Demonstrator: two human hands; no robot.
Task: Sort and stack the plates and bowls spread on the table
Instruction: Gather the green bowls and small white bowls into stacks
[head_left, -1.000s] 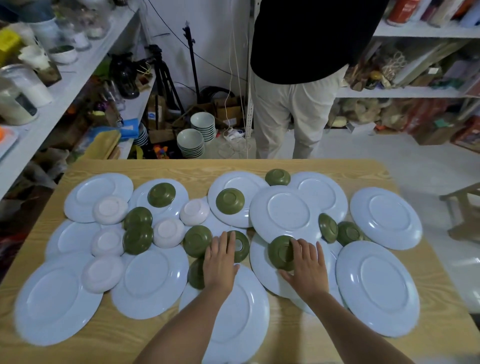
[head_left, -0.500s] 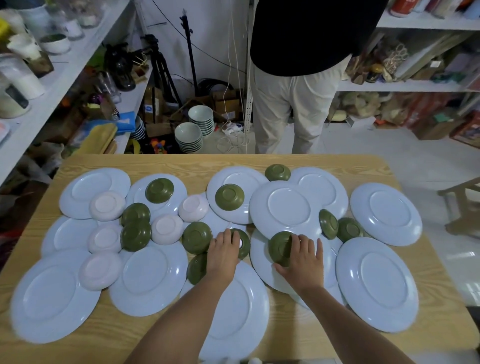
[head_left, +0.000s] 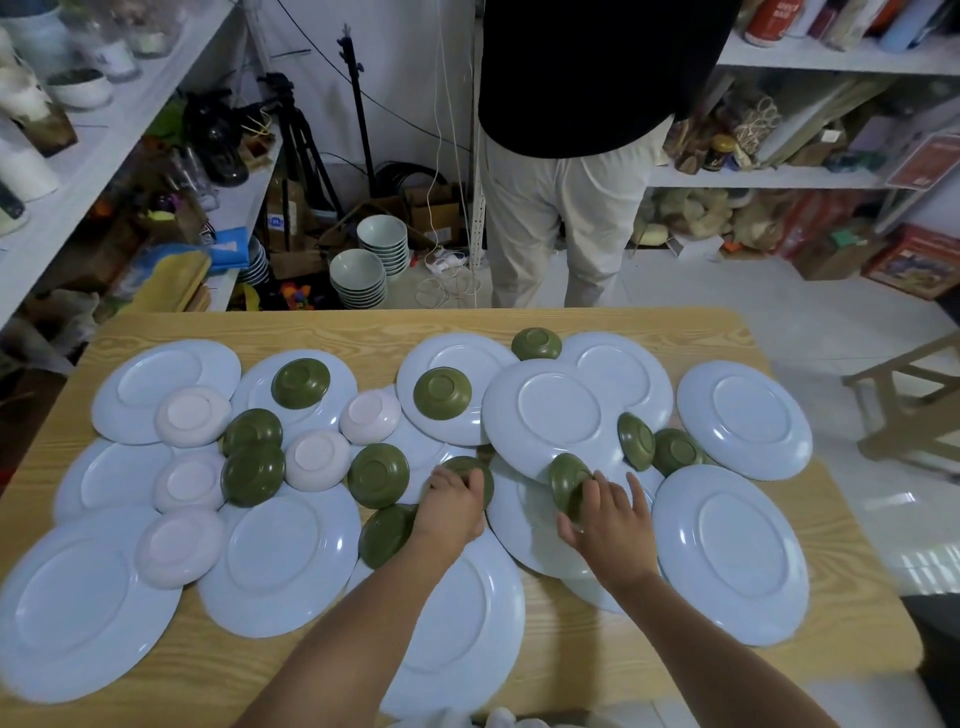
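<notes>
Near the middle of the table (head_left: 311, 327), among the white plates (head_left: 727, 551), your left hand (head_left: 452, 504) curls over an upside-down green bowl (head_left: 480, 467) and your right hand (head_left: 615, 527) grips a tilted green bowl (head_left: 566, 483); both look light, stiff and slick, so take them by the rim.

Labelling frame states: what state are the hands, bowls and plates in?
left hand: grips middle green bowl, which is upside down
right hand: grips tilted green bowl, tipped on edge
pink bowls: upside down, unstacked
plates: spread, overlapping, unstacked
</notes>
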